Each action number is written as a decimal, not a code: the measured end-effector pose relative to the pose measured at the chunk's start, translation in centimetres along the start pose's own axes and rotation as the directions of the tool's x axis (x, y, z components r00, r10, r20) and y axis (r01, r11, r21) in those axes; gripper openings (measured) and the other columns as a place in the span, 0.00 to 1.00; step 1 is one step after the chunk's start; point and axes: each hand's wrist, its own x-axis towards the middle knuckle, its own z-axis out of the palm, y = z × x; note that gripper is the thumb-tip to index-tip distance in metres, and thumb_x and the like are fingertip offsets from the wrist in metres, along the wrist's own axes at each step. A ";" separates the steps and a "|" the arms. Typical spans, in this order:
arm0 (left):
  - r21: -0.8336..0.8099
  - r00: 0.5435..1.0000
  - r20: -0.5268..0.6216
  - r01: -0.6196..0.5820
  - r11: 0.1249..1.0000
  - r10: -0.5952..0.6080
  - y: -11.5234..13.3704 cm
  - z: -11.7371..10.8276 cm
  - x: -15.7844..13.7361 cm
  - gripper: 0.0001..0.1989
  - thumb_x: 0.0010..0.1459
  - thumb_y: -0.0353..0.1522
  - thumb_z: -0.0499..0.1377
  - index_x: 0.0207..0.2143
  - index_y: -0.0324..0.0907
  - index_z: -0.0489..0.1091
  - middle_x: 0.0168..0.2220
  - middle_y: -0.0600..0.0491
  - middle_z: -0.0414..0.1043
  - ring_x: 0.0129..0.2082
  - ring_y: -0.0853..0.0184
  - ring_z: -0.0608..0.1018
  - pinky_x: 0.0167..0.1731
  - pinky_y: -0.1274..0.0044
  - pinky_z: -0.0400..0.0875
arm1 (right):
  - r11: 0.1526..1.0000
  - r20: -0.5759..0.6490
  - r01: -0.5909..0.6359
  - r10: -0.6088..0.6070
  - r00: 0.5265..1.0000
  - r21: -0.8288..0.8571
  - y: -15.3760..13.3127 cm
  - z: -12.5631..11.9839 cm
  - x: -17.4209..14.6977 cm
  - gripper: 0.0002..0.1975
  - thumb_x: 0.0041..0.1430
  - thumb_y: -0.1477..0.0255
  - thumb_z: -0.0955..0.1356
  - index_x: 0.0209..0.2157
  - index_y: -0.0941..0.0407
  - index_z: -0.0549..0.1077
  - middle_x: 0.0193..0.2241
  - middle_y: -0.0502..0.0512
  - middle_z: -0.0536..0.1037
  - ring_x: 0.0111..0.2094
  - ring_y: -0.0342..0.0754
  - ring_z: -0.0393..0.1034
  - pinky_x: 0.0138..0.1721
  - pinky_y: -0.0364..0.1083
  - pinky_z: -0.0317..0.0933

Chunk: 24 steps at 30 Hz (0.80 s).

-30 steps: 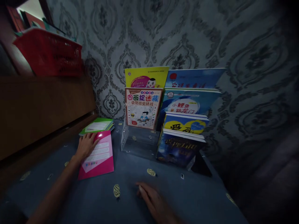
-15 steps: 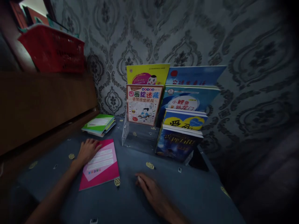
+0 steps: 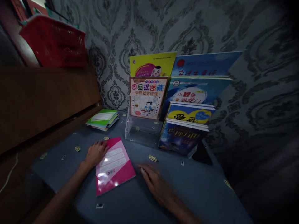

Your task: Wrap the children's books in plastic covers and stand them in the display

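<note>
Pink and magenta, the glossy paperback booklet (image 3: 114, 174) lies flat on the cloth-covered table (image 3: 191, 189), slightly turned, what seems to be its back cover facing up. The left hand (image 3: 96, 153) is laid over its upper left corner, fingers on the cover, probably to steady it or steer it; the thumb is out of sight, so whether this grip pinches the edge or merely presses, I cannot tell. Most of the booklet stretches away from that grip, to the right and nearer the person. Just beyond its lower right corner, apart from it, is the right hand (image 3: 155, 183): its grip is narrow, fingers curled in, with nothing seen inside.

Behind, a clear acrylic book rack (image 3: 127, 130) carries books in rising tiers, presumably so that each title shows above the one in front. On its left side, the picture-puzzle book (image 3: 147, 98) stands before a yellow book (image 3: 153, 57), lower, hence both covers can be read. On its right side, a dark blue book (image 3: 181, 138) stands at the front. Well apart, at the table's far left, a stack of booklets (image 3: 102, 118) lies flat, green one uppermost, perhaps to keep the near area free for handling
</note>
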 end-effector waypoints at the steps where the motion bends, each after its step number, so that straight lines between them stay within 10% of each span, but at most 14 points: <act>1: 0.009 1.000 0.013 -0.011 1.000 0.011 0.5 -0.1 -0.3 0.20 0.73 0.37 0.44 0.54 0.42 0.72 0.50 0.42 0.74 0.51 0.55 0.76 0.45 0.67 0.72 | 0.999 -0.031 0.044 -0.045 0.999 -0.031 0.0 0.0 0.0 0.18 0.74 0.68 0.57 0.51 0.53 0.76 0.43 0.58 0.83 0.45 0.51 0.78 0.49 0.50 0.71; 8: 0.041 0.991 0.079 -0.108 0.993 0.105 3.6 -0.8 -1.8 0.19 0.71 0.30 0.43 0.52 0.37 0.72 0.48 0.38 0.74 0.47 0.52 0.78 0.39 0.67 0.74 | 0.923 -0.040 0.280 -0.301 0.953 -0.264 -1.0 0.3 -1.3 0.14 0.72 0.75 0.59 0.48 0.55 0.76 0.41 0.58 0.83 0.43 0.51 0.78 0.51 0.54 0.72; 24: -0.049 0.924 0.086 -0.369 0.928 0.372 10.2 -2.3 -3.5 0.15 0.66 0.24 0.49 0.51 0.40 0.69 0.50 0.42 0.73 0.50 0.57 0.77 0.44 0.68 0.76 | 0.941 0.286 0.179 -0.093 0.954 -0.288 -1.4 -1.7 -4.3 0.22 0.69 0.70 0.66 0.63 0.54 0.70 0.63 0.62 0.71 0.66 0.58 0.64 0.67 0.64 0.57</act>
